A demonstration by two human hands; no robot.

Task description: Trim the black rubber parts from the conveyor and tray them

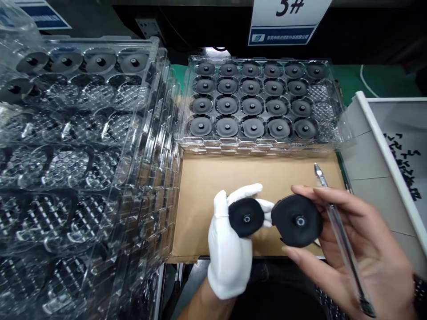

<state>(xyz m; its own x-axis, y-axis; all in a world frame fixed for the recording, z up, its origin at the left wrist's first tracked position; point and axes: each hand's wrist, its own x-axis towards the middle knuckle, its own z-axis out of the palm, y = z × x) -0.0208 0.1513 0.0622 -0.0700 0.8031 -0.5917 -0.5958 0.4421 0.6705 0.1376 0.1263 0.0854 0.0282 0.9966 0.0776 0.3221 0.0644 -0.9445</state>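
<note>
My left hand, in a white glove, is closed round a black round disc with a small ring at its centre. My right hand, bare, grips a second, larger-looking black disc between thumb and fingers, right beside the first one. A clear pen also lies across the right hand's fingers, tip pointing away from me. Both discs hang over a brown cardboard sheet.
A clear plastic tray behind the cardboard holds several black discs in rows, with empty pockets at its right end. Stacks of clear trays fill the left side. A white bin with small black bits stands at the right.
</note>
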